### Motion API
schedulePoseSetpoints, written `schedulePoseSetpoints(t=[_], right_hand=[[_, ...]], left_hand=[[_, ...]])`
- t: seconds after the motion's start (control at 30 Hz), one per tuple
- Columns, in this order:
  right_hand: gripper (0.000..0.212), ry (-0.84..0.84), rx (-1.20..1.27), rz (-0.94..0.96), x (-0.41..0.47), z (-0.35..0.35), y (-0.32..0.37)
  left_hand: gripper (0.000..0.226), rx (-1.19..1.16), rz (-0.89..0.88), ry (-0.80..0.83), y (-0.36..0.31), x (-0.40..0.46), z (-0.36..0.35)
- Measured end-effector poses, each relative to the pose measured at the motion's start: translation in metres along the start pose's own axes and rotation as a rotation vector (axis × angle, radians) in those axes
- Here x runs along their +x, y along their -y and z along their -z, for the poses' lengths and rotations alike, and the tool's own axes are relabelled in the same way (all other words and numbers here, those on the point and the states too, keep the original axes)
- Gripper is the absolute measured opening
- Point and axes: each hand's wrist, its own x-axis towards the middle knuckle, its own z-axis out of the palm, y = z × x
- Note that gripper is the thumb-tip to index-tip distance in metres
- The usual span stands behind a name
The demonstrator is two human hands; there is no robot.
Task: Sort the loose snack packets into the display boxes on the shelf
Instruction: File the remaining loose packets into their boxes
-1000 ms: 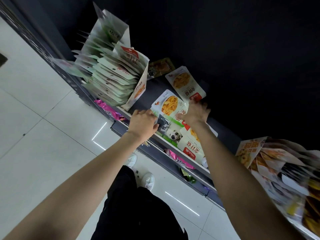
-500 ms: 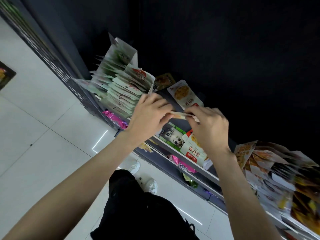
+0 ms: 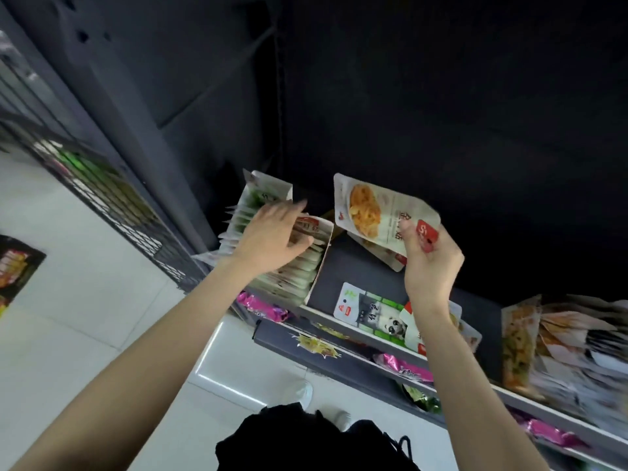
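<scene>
Head-camera footage, read from left to right, shows the left display box (image 3: 307,266) at the shelf's left end, packed with upright green-and-white packets (image 3: 292,277); the left hand (image 3: 272,237) is laid over their tops, fingers loosely bent, and whether a packet is pinched or the row is merely parted cannot be told. To the right, an orange-printed snack pouch (image 3: 373,212) is held raised above the shelf (image 3: 360,270), gripped at its red lower corner between thumb and fingers of the right hand (image 3: 430,263); a second pouch appears to be tucked behind it. Below that wrist, loose packets lie flat on the shelf, among them a green dog-printed pouch (image 3: 370,311). A right display box (image 3: 520,338) of orange-printed pouches stands at the far right, blurred. Since the held pouch seems to match that right-hand box, it would best be carried there rather than to the green row; a gap should be opened between standing pouches first, and the pouch slid in upright, print facing forward, so that neighbours are not toppled. Both forearms are stretched forward and up, the left wrist bent over the box, the right wrist upright.
</scene>
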Motion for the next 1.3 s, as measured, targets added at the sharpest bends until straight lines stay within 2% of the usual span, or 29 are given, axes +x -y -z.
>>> schedulePoseSetpoints(t=[0.03,0.1,0.17,0.23,0.33,0.4,0.47,0.57,0.67,0.77,0.87,0.97,1.07,1.2,1.3], right_hand=[[0.015,-0.012,0.019,-0.035,0.002,-0.008,0.004],[0.018,0.005,0.002,-0.006,0.005,-0.024,0.010],[0.015,0.033,-0.099,0.152,0.008,-0.036,0.012],[0.013,0.091,-0.270,0.363,0.010,-0.050,0.009],[0.025,0.284,-0.525,0.540,0.012,-0.076,0.009],[0.027,0.485,-0.725,0.506,0.015,-0.093,0.014],[0.034,0.603,-0.835,0.437,0.022,-0.103,0.017],[0.045,0.541,-1.029,0.521,0.027,-0.102,0.020],[0.038,0.480,-1.161,0.657,0.023,-0.100,0.035],[0.034,0.603,-1.204,0.656,0.019,-0.119,0.044],[0.042,0.714,-1.158,0.632,0.013,-0.138,0.029],[0.040,0.616,-0.926,0.519,0.015,-0.130,0.007],[0.032,0.454,-0.734,0.572,0.011,-0.122,-0.003],[0.032,0.548,-0.772,0.477,0.011,-0.131,-0.013],[0.029,0.605,-0.688,0.458,0.017,-0.125,-0.016]], left_hand=[[0.062,0.044,-0.026,0.069,0.005,0.001,-0.002],[0.065,0.101,-0.116,0.092,0.013,-0.002,-0.004],[0.064,0.116,-0.201,0.065,0.021,-0.008,-0.005],[0.045,0.128,-0.278,0.004,0.031,-0.014,-0.009],[0.027,0.137,-0.345,-0.171,0.037,-0.018,-0.013],[0.027,0.123,-0.336,-0.217,0.037,-0.019,-0.015],[0.027,0.096,-0.339,-0.255,0.037,-0.018,-0.017],[0.025,0.070,-0.348,-0.278,0.038,-0.017,-0.020],[0.025,0.037,-0.331,-0.273,0.038,-0.014,-0.023],[0.023,0.014,-0.321,-0.280,0.037,-0.012,-0.023],[0.021,0.017,-0.318,-0.270,0.040,-0.011,-0.024],[0.021,-0.008,-0.304,-0.259,0.042,-0.011,-0.026],[0.021,-0.031,-0.280,-0.273,0.041,-0.011,-0.026],[0.020,-0.044,-0.249,-0.278,0.039,-0.013,-0.025],[0.023,-0.019,-0.201,-0.269,0.030,-0.018,-0.023]])
